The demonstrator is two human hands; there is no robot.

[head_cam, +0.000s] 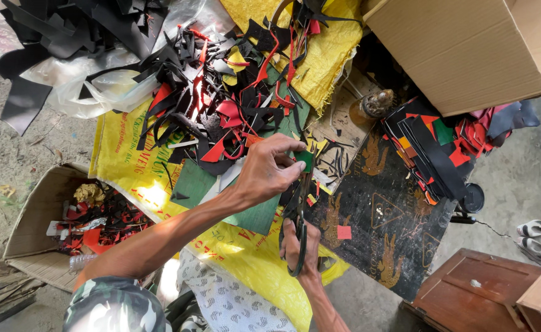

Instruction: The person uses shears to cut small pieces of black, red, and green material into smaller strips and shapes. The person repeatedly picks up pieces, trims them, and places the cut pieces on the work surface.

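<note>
The left hand [269, 169] pinches a small green leather scrap [305, 160] between thumb and fingertips, its grip closed tight on the piece. The right hand [299, 246] has its fingers through the loops of a pair of scissors [301, 215], grip wrapped shut on the handles; the dark blades point up to the green scrap and meet its lower edge, though how far the blades stand apart cannot be told. Both hands work above a yellow woven sack [246, 258] spread on the ground, near its right edge, where it overlaps a black printed mat [387, 227]. A larger green sheet [255, 215] lies under the left wrist. Beyond the hands, a heap of black and red leather offcuts [221, 92] covers the sack's far part. A stack of cut strips [433, 154] sits on the mat below a large cardboard box [467, 49]. A small open carton of scraps [67, 221] stands off the sack's left edge.
</note>
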